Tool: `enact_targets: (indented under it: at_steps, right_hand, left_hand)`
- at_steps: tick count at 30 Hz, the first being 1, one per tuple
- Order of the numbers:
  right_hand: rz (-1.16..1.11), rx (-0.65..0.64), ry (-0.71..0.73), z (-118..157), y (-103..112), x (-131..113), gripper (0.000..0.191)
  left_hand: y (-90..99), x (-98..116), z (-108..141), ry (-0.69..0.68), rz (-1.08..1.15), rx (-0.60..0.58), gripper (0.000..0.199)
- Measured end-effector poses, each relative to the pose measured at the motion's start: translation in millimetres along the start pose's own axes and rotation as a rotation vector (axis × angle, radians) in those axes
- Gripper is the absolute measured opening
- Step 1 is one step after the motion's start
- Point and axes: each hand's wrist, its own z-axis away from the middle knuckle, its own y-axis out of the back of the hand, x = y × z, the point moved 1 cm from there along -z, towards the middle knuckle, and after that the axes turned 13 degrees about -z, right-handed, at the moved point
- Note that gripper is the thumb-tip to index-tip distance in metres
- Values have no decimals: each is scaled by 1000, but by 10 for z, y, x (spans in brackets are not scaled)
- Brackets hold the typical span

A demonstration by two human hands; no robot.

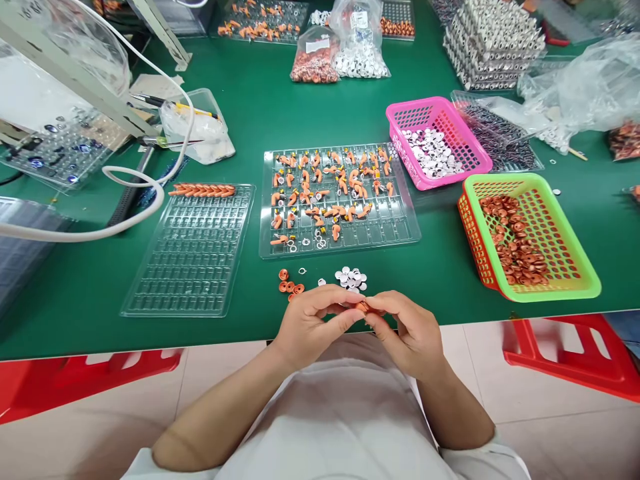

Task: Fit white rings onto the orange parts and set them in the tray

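At the table's front edge, my left hand (320,320) and my right hand (407,333) meet, both closed in a pinch on one small orange part (362,307). Fingers cover most of that part, so its full shape is hidden. Just beyond my fingers lies a loose pile of white discs (351,277). Several orange cup-shaped pieces (289,287) rest to the left, near a small ring (302,271). Farther back, a clear compartment tray (390,230) carries many orange curved parts, with yellow bits and metal rings among them.
Left stands another clear tray (183,267) with a row of orange parts (203,191). On the right are a pink basket (440,107) of white discs and a green basket (575,267) of copper-coloured pieces. A white hose (155,187) arches over the left side. Filled bags (315,60) sit behind.
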Motion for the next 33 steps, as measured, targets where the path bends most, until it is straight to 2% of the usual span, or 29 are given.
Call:
enact_targets:
  at_steps: [3, 7, 11, 24, 31, 33]
  right_hand:
    - [44, 37, -31, 11, -4, 9, 31]
    - [119, 32, 74, -16, -19, -6, 31]
    - [141, 24, 114, -39, -20, -19, 30]
    - [155, 40, 210, 10, -47, 10, 34]
    - [278, -7, 326, 24, -41, 4, 42]
    - [267, -22, 321, 26, -37, 12, 41]
  left_hand:
    - [-23, -15, 12, 76, 41, 17, 11]
    - [-47, -26, 30, 149, 102, 8, 10]
    - [-59, -19, 23, 206, 180, 7, 11]
    - [-74, -39, 43, 189, 267, -4, 14]
    - [-75, -9, 33, 219, 306, -22, 11]
    - [-66, -10, 37, 203, 293, -25, 11]
